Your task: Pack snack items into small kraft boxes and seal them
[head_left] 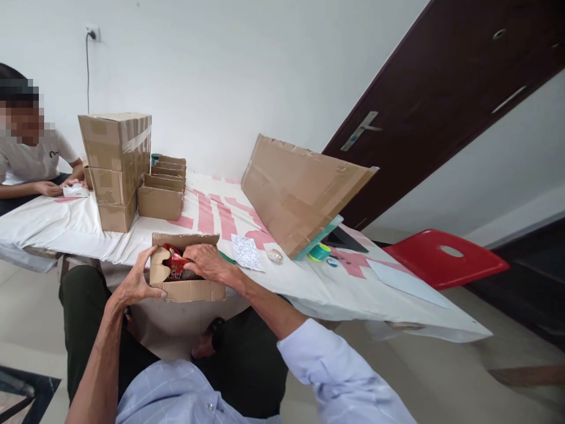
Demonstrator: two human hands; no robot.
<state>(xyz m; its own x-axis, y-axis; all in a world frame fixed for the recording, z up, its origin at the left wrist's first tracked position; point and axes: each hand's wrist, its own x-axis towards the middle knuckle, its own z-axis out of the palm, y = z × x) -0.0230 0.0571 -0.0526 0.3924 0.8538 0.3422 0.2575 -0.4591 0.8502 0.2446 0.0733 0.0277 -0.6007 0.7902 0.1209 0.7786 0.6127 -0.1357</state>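
Note:
A small open cardboard box (194,291) is held at the table's near edge, over my lap. My left hand (136,284) grips its left end, with the thumb along the near side and the fingers up at the far corner. Inside lies a shiny red packet (175,262) with dark and white print. My right hand (206,263) reaches into the box from the right, its fingers closed on the packet's right side. The fingertips and the bottom of the box are partly hidden.
Stacked taped boxes (115,171) and open cardboard trays (161,203) stand at the left. A big cardboard panel (304,194) leans behind a green tape roll (318,252), a patterned sheet (247,252) and a clear tape roll (275,255). Another person (35,159) sits far left; a red chair (441,259) is right.

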